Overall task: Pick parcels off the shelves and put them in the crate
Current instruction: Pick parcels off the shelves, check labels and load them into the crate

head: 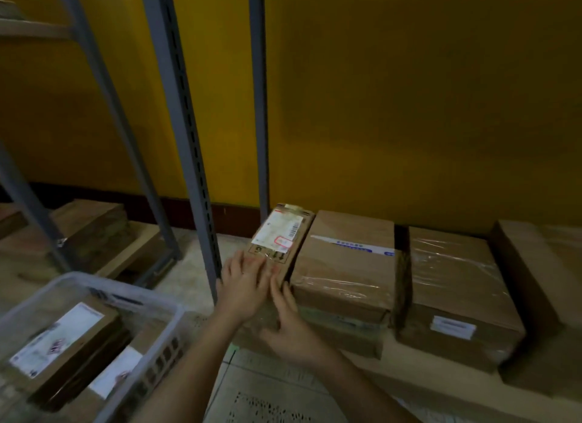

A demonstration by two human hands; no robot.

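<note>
Your left hand (248, 284) lies flat on top of the narrow labelled parcel (294, 233) at the centre of the frame, fingers straight and spread just below its white label (277, 233). Your right hand (289, 325) is at the parcel's near end, with its fingers (278, 293) reaching up along the near right corner. Motion blur hides whether they actually grip the cardboard. The two hands are close together, almost touching.

The parcel sits on the low shelf (409, 353), just right of a grey slotted upright (189, 139), and its right side is against a taller taped box (346, 265). Further right is a film-wrapped box (453, 281).

The pale plastic crate (151, 359) is at the lower left of the frame, and brown parcels with white labels (63, 337) already lie inside it. A yellow wall (409, 92) fills the upper frame.
</note>
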